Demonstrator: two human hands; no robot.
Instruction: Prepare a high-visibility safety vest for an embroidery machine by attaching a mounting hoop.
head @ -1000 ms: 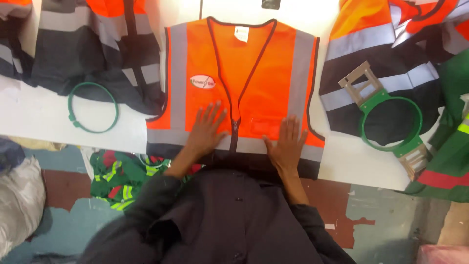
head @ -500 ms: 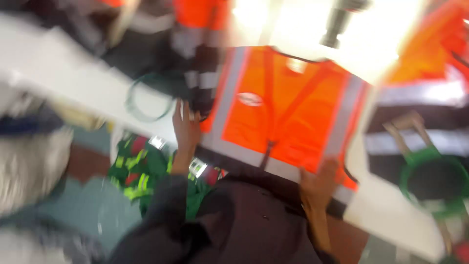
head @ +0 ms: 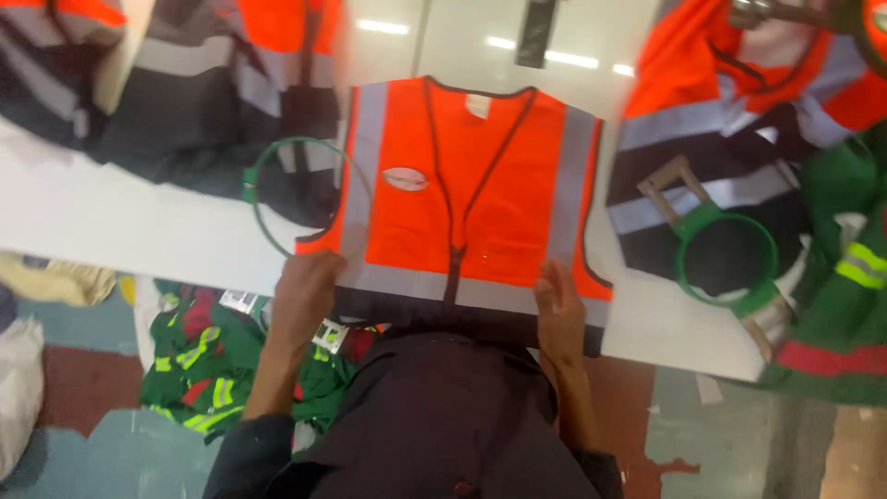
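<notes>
A white table (head: 120,222) fills the view, its near edge running across just in front of me, and the whole scene is a little blurred. My left hand (head: 305,296) grips the lower left corner of the orange vest (head: 471,194), fingers curled under the hem so I cannot see them; my right hand (head: 559,310) lies flat and open on the lower right hem. The vest lies spread at the near edge, its dark bottom band hanging over it and partly hidden by my dark shirt. I count two green hoops: one (head: 277,199) just left of the vest, one (head: 725,259) on the garments to the right. More orange and dark vests (head: 185,102) are cut off at the far corners. Bare white table shows only at the left near edge and behind the collar. Green clothes (head: 208,360) lie heaped on the floor below.
</notes>
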